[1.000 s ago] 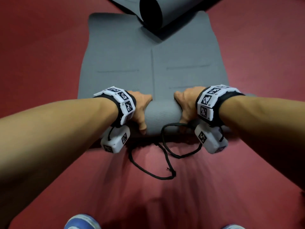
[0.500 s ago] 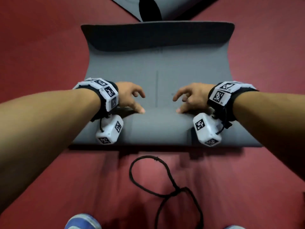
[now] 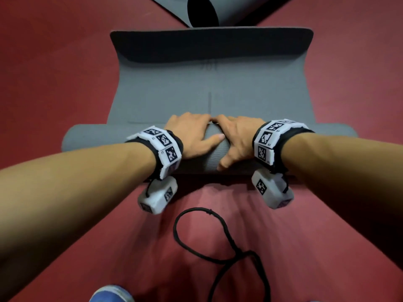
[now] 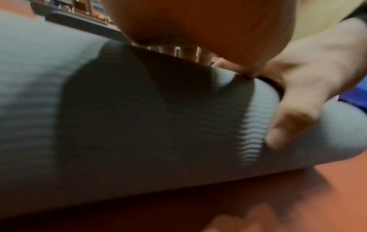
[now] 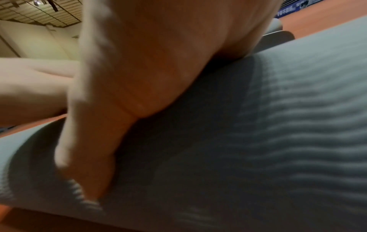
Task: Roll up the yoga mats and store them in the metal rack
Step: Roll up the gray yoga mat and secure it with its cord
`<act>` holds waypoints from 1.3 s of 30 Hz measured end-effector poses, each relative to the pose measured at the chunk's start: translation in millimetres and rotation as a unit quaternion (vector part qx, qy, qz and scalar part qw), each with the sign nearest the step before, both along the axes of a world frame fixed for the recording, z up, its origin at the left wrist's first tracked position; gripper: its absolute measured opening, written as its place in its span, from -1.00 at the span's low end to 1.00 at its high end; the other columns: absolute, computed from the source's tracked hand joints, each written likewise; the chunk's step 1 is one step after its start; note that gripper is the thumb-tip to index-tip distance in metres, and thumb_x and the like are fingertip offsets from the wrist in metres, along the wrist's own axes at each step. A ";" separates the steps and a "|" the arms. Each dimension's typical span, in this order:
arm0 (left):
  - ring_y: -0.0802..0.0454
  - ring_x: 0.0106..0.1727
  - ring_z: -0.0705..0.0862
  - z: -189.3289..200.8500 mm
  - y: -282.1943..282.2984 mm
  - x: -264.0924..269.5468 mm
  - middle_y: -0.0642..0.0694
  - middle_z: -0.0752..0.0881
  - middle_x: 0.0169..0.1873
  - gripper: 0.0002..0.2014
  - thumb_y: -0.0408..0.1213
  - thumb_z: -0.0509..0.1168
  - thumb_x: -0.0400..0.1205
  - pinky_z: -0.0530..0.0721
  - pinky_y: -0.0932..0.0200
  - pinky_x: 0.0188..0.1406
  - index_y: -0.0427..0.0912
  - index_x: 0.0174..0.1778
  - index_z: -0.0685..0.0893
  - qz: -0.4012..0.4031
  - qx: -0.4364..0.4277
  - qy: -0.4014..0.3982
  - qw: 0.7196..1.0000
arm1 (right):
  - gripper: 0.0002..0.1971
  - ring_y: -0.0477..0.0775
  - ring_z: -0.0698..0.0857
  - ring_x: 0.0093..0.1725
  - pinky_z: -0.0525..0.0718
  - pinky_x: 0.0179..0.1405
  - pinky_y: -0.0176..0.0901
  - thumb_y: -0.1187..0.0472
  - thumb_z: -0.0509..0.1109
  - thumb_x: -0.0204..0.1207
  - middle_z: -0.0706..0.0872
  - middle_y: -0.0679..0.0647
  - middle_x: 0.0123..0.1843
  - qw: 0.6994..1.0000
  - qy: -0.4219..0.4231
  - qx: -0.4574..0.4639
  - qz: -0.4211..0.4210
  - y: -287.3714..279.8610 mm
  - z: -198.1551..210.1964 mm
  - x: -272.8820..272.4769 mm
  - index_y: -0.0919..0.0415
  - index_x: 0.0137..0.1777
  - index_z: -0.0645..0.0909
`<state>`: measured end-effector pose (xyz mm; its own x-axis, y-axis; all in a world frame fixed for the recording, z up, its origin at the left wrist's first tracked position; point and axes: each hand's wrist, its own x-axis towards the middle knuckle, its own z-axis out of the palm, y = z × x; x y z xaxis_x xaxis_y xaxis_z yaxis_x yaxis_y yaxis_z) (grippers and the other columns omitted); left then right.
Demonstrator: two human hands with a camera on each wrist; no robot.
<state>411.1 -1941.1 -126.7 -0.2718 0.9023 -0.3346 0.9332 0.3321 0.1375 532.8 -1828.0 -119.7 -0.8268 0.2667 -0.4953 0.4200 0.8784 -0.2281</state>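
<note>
A grey yoga mat lies on the red floor, partly rolled. Its roll runs crosswise just ahead of me, and the flat part stretches away to a far edge that curls upward. My left hand and right hand sit side by side on the middle of the roll. Their fingers curl over its far side and the thumbs rest on the near side. The ribbed roll fills the left wrist view, where the right hand wraps over it. In the right wrist view the right hand presses on the roll.
A second rolled grey mat lies beyond the curled far edge. A black cord loop lies on the floor behind the roll, close to my blue shoe. Red floor spreads to either side. No metal rack is in view.
Half a second ago my hands were apart, fingertips on the flat mat beyond the roll. They have since come together at the roll's centre and wrapped over it. The roll has moved forward.
</note>
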 end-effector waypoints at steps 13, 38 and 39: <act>-0.32 0.70 0.04 0.0 5.5 38.3 -0.23 0.16 0.64 0.02 0.06 0.35 0.44 0.07 -0.60 0.51 -0.31 0.68 -0.03 -0.004 -0.010 0.086 0.996 | -0.10 0.31 0.55 0.29 0.51 0.19 0.23 -0.48 0.16 0.23 0.50 0.15 0.37 0.985 0.086 0.150 0.000 4.1 -1.6 12.5 0.17 0.42 0.41; -0.13 0.09 0.79 31.3 30.5 2.8 -0.08 0.82 0.00 -0.27 -0.20 0.77 0.11 0.77 -0.10 0.13 -0.13 0.20 0.67 -0.038 -0.342 -0.223 0.912 | -0.04 0.04 0.74 0.06 0.78 0.06 0.02 -0.08 0.81 -0.17 0.72 -0.04 0.09 0.971 -0.176 -0.138 -0.086 8.7 20.1 9.9 -0.01 0.28 0.44; -0.14 0.12 0.80 27.2 26.9 6.4 -0.12 0.83 0.03 -0.31 -0.28 0.76 0.14 0.75 -0.18 0.18 -0.17 0.21 0.70 -0.033 -0.396 -0.280 0.874 | -0.06 0.01 0.75 0.08 0.79 0.05 -0.02 0.00 0.82 -0.08 0.72 -0.06 0.13 0.953 -0.209 -0.193 -0.108 4.7 18.9 16.9 0.00 0.33 0.45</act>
